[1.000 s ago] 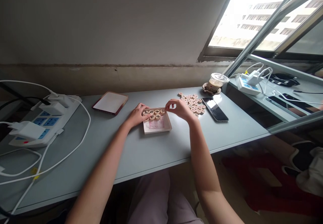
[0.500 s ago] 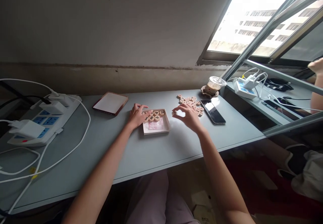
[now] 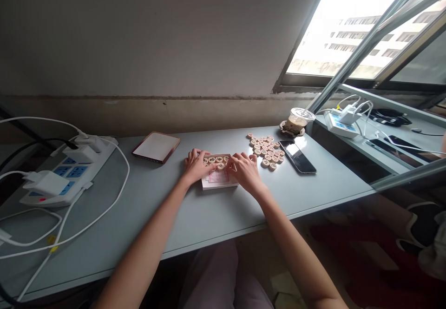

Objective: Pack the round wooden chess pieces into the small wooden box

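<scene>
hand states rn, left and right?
Left hand: at the white box's left side; gripping or resting, can't tell.
Right hand: curled at the box's right side; can't tell if holding anything.

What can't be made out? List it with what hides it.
Head view: how many pieces the box holds, partly covered by the left hand.
Head view: whether the right hand holds one, hidden by its fingers.
Head view: where one white cable leads, cut off by the left edge.

Front: I have bare desk (image 3: 209, 220) between box (image 3: 220, 186) and near edge | Left: gap separates my left hand (image 3: 195, 164) from the lid (image 3: 156, 147); white cable (image 3: 128, 166) loops farther left | Right: loose discs (image 3: 266, 151), then phone (image 3: 298, 157), obstruct my right hand (image 3: 244, 168) sideways
</scene>
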Demonstrator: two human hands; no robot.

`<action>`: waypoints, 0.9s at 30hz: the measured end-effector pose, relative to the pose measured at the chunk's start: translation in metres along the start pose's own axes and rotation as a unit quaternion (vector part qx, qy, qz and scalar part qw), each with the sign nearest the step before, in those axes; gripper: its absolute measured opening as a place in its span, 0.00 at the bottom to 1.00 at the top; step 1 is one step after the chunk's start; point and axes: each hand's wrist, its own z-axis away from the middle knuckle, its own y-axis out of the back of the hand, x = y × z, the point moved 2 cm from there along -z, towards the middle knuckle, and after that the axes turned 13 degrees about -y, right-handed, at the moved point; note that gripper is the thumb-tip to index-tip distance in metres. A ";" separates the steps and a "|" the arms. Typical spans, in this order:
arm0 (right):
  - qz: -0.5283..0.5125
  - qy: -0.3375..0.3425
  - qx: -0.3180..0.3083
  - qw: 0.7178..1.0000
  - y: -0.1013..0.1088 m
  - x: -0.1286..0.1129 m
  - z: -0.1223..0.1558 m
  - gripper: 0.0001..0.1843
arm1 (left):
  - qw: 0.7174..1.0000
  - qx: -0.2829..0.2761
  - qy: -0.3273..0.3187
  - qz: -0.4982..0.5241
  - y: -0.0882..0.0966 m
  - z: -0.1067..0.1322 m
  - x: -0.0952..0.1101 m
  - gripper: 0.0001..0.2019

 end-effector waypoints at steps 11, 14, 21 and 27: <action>0.050 -0.122 0.087 0.987 0.009 0.114 0.025 0.16 | 0.997 0.063 -0.011 -0.048 0.020 -0.002 -0.026 0.14; 0.055 -0.097 0.082 0.990 0.008 0.116 0.034 0.16 | 0.999 0.041 -0.010 -0.020 0.020 -0.002 -0.025 0.11; -0.108 -0.015 0.004 0.994 0.019 0.048 0.030 0.12 | 0.998 0.065 -0.009 0.007 0.017 -0.004 -0.023 0.10; -0.175 0.123 -0.086 0.973 0.005 -0.041 0.007 0.06 | 0.997 0.079 -0.001 0.014 0.016 -0.003 -0.025 0.10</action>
